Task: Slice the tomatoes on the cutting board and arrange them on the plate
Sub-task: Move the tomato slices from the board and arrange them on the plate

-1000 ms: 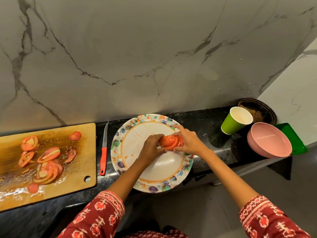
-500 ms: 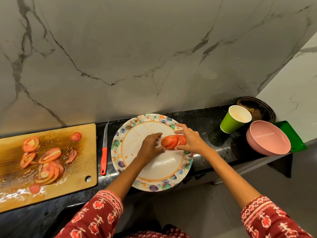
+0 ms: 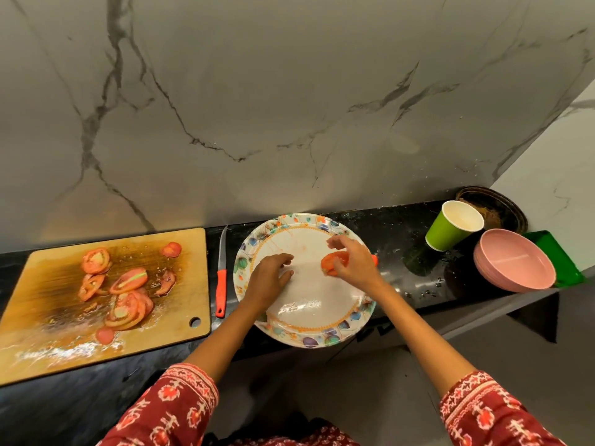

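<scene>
Left hand (image 3: pixel 272 278) let go of tomato slices (image 3: pixel 335 263), now loose-fingered on plate (image 3: pixel 309 329). Right hand (image 3: pixel 354 262) alone pinches stack at plate's right side. Laying-out begun; more slices (image 3: pixel 125 294) wait on cutting board (image 3: pixel 180 336), far left.

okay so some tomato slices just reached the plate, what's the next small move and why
Probably spread the slices under the right hand flat along the plate rim. They sit bunched at its right side, the plate is otherwise bare, and more slices wait on the cutting board. The left hand holds nothing.
</scene>
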`<state>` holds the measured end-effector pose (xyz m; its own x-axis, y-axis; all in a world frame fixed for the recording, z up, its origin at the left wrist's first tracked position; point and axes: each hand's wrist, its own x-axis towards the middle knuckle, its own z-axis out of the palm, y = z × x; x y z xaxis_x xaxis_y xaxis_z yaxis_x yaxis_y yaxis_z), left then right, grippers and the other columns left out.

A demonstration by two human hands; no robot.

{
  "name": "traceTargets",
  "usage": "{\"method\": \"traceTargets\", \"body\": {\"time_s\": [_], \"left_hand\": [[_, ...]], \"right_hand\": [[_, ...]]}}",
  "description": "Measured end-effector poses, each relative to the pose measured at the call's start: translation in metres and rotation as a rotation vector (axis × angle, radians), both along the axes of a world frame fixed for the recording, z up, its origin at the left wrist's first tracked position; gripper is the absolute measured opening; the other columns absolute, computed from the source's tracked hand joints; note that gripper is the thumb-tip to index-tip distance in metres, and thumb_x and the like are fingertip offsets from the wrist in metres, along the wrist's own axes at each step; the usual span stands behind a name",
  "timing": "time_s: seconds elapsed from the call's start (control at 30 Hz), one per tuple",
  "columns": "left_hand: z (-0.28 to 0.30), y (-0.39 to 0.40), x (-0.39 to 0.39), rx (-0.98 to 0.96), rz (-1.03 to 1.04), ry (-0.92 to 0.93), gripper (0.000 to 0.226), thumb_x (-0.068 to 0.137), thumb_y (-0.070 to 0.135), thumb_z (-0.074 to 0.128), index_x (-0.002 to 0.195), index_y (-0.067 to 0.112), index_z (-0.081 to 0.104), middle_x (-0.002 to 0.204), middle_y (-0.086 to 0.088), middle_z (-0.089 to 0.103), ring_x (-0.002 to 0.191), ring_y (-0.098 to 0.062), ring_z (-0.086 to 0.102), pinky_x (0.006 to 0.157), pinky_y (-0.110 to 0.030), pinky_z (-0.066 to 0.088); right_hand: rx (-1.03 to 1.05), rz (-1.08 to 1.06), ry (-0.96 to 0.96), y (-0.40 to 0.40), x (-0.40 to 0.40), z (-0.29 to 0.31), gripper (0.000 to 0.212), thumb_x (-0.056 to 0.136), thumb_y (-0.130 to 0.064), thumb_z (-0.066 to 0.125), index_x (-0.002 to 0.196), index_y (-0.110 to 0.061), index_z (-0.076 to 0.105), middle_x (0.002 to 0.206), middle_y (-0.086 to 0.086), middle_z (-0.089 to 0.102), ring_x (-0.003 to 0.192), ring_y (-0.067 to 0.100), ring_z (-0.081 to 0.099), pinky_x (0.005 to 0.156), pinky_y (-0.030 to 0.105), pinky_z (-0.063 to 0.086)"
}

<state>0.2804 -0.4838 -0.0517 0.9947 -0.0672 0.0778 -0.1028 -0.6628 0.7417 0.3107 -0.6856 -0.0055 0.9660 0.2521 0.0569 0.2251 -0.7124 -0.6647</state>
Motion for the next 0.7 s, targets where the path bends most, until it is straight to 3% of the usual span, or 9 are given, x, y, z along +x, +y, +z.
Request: {"method": "traceTargets", "body": {"time_s": [0.13, 0.2, 0.27, 0.37, 0.47, 0.6, 0.7], "left_hand": [[0.004, 0.048, -0.025, 0.014, 0.092, -0.015, 0.042, 0.085, 0.011, 0.061, 0.126, 0.013, 0.053, 0.112, -0.006, 0.063, 0.104, -0.022, 0.057, 0.089, -0.039, 0.048], [0.008, 0.075, -0.043, 0.047, 0.140, -0.028, 0.048, 0.085, 0.014, 0.061, 0.131, 0.014, 0.047, 0.112, -0.004, 0.063, 0.102, -0.022, 0.058, 0.085, -0.040, 0.049], [0.010, 0.101, -0.058, 0.075, 0.185, -0.057, 0.052, 0.085, 0.014, 0.061, 0.134, 0.013, 0.044, 0.113, -0.004, 0.063, 0.103, -0.022, 0.057, 0.085, -0.040, 0.049], [0.009, 0.142, -0.078, 0.100, 0.241, -0.057, 0.051, 0.085, 0.009, 0.061, 0.133, 0.013, 0.045, 0.113, -0.006, 0.063, 0.107, -0.023, 0.056, 0.090, -0.038, 0.046], [0.007, 0.165, -0.084, 0.099, 0.242, -0.067, 0.047, 0.083, 0.004, 0.061, 0.128, 0.011, 0.050, 0.110, -0.008, 0.064, 0.105, -0.024, 0.058, 0.092, -0.037, 0.047], [0.013, 0.148, -0.073, 0.095, 0.161, -0.056, 0.039, 0.084, 0.003, 0.060, 0.122, 0.007, 0.056, 0.109, -0.010, 0.065, 0.104, -0.022, 0.059, 0.095, -0.033, 0.042], [0.014, 0.115, -0.055, 0.060, 0.064, -0.027, 0.036, 0.083, 0.005, 0.060, 0.119, 0.007, 0.058, 0.108, -0.010, 0.066, 0.100, -0.025, 0.061, 0.088, -0.038, 0.050]], "right_hand": [[-0.190, 0.026, -0.284, 0.052, -0.014, -0.005, 0.027, 0.077, -0.004, 0.062, 0.104, -0.010, 0.064, 0.104, 0.005, 0.068, 0.102, 0.024, 0.061, 0.100, 0.048, 0.039], [-0.352, -0.036, -0.507, 0.078, -0.020, -0.005, 0.025, 0.070, -0.003, 0.065, 0.094, -0.011, 0.067, 0.092, 0.005, 0.070, 0.092, 0.025, 0.065, 0.096, 0.051, 0.040], [-0.481, -0.138, -0.577, 0.099, -0.025, -0.004, 0.027, 0.066, -0.001, 0.066, 0.092, -0.010, 0.068, 0.088, 0.008, 0.069, 0.087, 0.028, 0.064, 0.093, 0.051, 0.042], [-0.542, -0.219, -0.507, 0.116, -0.033, -0.017, 0.029, 0.063, 0.002, 0.067, 0.090, -0.008, 0.067, 0.086, 0.011, 0.067, 0.083, 0.031, 0.061, 0.085, 0.047, 0.044], [-0.461, -0.288, -0.392, 0.106, -0.039, -0.029, 0.028, 0.065, 0.004, 0.066, 0.091, -0.008, 0.067, 0.086, 0.013, 0.067, 0.082, 0.032, 0.060, 0.076, 0.043, 0.042], [-0.292, -0.406, -0.296, 0.069, -0.037, -0.019, 0.025, 0.077, 0.005, 0.057, 0.098, -0.004, 0.067, 0.096, 0.018, 0.065, 0.094, 0.037, 0.056, 0.086, 0.047, 0.039], [-0.257, -0.439, -0.224, 0.032, -0.032, -0.011, 0.024, 0.082, 0.004, 0.051, 0.099, -0.004, 0.065, 0.099, 0.017, 0.064, 0.099, 0.037, 0.053, 0.088, 0.045, 0.036]]}}
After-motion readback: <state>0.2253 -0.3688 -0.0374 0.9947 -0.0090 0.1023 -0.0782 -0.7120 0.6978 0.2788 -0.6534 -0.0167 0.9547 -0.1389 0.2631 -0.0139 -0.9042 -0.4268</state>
